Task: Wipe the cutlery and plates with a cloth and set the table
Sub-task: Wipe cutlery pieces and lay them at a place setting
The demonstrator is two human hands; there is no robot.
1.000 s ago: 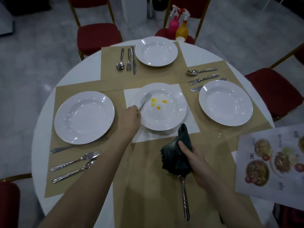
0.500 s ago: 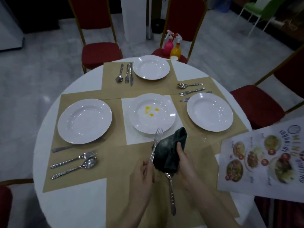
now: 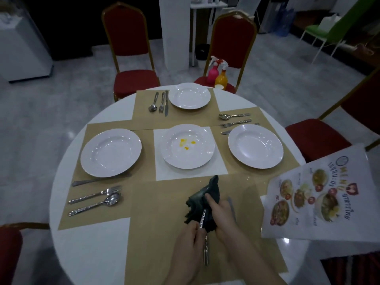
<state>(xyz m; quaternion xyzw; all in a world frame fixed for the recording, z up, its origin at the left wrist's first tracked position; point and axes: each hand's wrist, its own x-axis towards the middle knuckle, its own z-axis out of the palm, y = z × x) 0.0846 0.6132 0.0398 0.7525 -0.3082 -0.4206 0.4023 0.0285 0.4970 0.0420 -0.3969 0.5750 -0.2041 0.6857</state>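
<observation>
Cloth (image 3: 202, 204), dark, bunched up over the near placemat (image 3: 160, 223), low centre of the round white table (image 3: 86, 249). R hand (image 3: 223, 218) grips it, fingers curled round the folds, thumb on top. L hand (image 3: 188, 241) just beside, fingers pinched on the handle of a fork (image 3: 202, 220); fork's upper end runs into the cloth, head hidden. Both forearms come in from the bottom edge, hands nearly touching. Another utensil handle (image 3: 206, 251) lies on the mat below the hands; can't tell which kind. A thin silver piece (image 3: 232, 208) shows just R of the R hand, kind unclear.

Counts: 4 white plates. Centre plate (image 3: 187, 146) has 3 yellow smears and sits on a white square mat; left plate (image 3: 111, 152), far plate (image 3: 189, 95), right plate (image 3: 255, 146) look clean. 3 laid cutlery sets, each knife, fork, spoon: left set (image 3: 96, 197), far set (image 3: 160, 102), right set (image 3: 236, 122). 2 spray bottles, pink (image 3: 212, 72) and orange (image 3: 221, 77), on the far chair's seat. 1 picture menu (image 3: 312, 196) at the table's R edge.
</observation>
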